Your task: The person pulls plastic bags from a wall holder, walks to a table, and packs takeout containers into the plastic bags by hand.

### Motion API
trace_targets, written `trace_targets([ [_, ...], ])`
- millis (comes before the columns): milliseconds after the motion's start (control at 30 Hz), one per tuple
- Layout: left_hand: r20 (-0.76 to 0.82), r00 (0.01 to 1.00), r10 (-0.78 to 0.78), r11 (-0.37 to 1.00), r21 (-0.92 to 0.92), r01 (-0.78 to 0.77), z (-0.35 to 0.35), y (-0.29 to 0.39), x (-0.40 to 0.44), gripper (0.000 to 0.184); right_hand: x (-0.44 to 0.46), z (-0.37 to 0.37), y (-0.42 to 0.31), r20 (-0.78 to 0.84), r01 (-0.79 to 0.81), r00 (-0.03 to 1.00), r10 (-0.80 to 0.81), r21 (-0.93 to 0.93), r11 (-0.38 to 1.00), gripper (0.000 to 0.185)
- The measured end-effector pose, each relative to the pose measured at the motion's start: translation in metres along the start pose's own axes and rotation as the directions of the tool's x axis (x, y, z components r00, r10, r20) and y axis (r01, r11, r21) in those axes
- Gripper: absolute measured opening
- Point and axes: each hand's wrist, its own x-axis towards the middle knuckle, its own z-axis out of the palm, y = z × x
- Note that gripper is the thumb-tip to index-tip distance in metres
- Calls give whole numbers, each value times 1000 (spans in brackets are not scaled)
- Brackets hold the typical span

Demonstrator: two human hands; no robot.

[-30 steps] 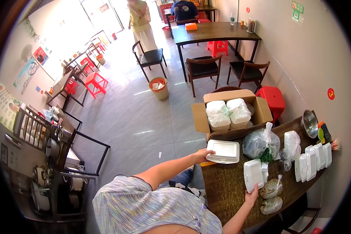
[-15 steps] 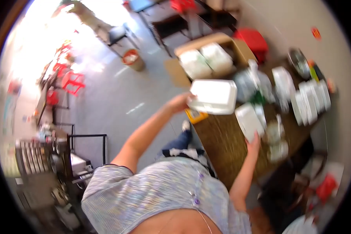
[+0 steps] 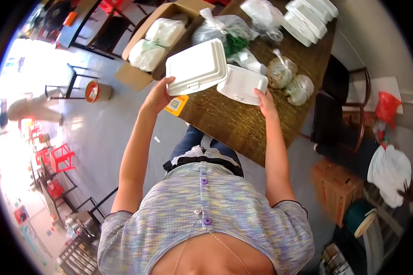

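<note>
My left hand [image 3: 160, 95] grips a closed white foam takeout box [image 3: 196, 64] at its near left corner, thumb on top. A smaller, shallow white foam container [image 3: 242, 85] is pinched at its right edge by my right hand [image 3: 266, 104]. The two containers are held side by side above the wooden table [image 3: 243, 130], and their near edges overlap in view. Whether they touch I cannot tell. Just past them lies a clear bag with green leaves [image 3: 235, 42]. Two tied clear bags of food [image 3: 282, 69] [image 3: 300, 90] rest right of my right hand.
An open cardboard box [image 3: 137, 48] with white-wrapped packs stands at the far left. White foam boxes [image 3: 307, 20] are stacked at the table's far right. A yellow QR-code card [image 3: 176, 105] sits on the near left edge. Dark chairs [image 3: 328, 117] stand to the right.
The view has turned right, so the table and cardboard box sit further left and higher. Both containers remain in my hands, and the smaller one now sits beside the larger one.
</note>
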Motion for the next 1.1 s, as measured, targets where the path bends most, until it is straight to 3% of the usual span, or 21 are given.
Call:
trace_targets([
  [133,42,998,-57,998,36,56,32,-45,29,41,-12,3,-1,5,53,999,-53,-124,991,48],
  [233,166,979,-119,971,225,79,70,-70,64,45,-3,-17,6,-44,-103,994,99,-125,987,63],
  [267,166,971,-174,958,257,128,77,-70,72,43,-3,-15,7,-123,-93,989,78,-123,988,69],
  [400,138,976,-168,905,413,98,92,-76,90,50,-23,-20,-12,-141,-156,978,155,4,988,74],
  [500,197,966,-165,846,531,36,96,-72,92,51,-31,-13,-18,-138,-76,987,82,46,996,68],
  [600,166,973,-163,592,805,-38,97,-60,93,59,-33,-8,-21,-73,-81,994,86,66,994,65],
  [700,-74,997,-14,890,453,46,90,-69,108,63,-27,-4,-19,-38,-54,998,58,103,993,67],
  [767,97,977,-192,914,379,142,73,-86,123,65,-23,0,-17,90,35,995,-48,134,990,67],
  [833,108,982,-152,969,212,126,87,-93,115,59,-22,7,-9,-88,60,994,-59,6,998,67],
  [900,42,999,-3,920,392,-14,75,-98,107,55,-25,10,0,-86,16,996,-15,10,1000,69],
  [967,31,999,-5,957,290,-4,70,-91,84,54,-43,34,-8,-65,48,997,-48,-1,999,73],
  [1033,-45,998,-43,944,325,55,56,-85,66,56,-44,45,10,22,76,997,-77,42,996,86],
  [1100,-144,989,-20,920,384,74,54,-84,61,58,-45,53,23,-35,25,999,-25,-26,999,91],
])
